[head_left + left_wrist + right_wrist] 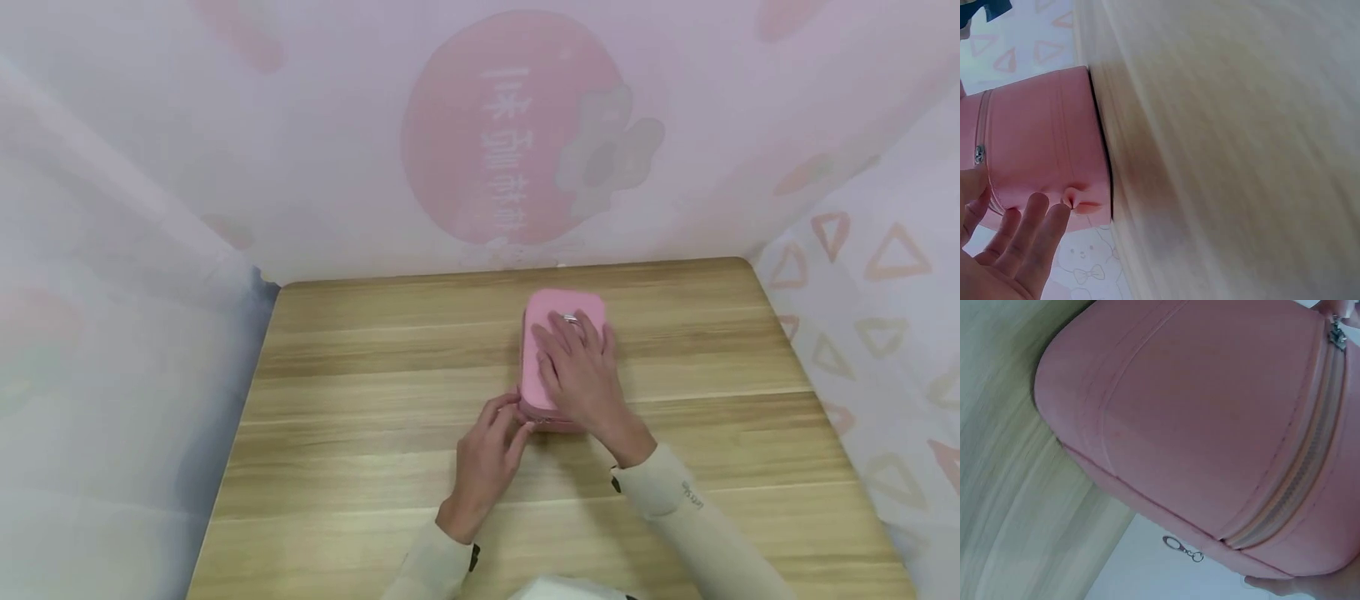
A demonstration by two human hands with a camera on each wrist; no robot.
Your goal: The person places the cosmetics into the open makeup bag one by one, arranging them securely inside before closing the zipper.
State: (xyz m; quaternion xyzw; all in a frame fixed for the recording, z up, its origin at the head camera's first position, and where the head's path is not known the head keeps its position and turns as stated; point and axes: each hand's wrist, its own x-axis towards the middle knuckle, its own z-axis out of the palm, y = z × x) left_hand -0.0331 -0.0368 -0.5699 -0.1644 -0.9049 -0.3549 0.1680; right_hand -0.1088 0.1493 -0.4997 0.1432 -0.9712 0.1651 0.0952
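A pink zippered case (564,304) stands on the wooden table, its lid facing up. My left hand (486,458) is at its near left corner, with thumb and forefinger pinching the small metal zipper pull (979,154); the other fingers are beside the case wall. My right hand (581,375) rests on the lid with its fingers spread, and a small silvery piece shows among them. In the right wrist view, the zipper track (1300,487) runs along the case's side, with the slider (1337,337) near the left fingertips.
The wooden table (360,375) extends left and right of the case. Pale printed cloth (337,150) hangs behind it and at both sides. A white object (570,588) shows at the bottom edge of the head view.
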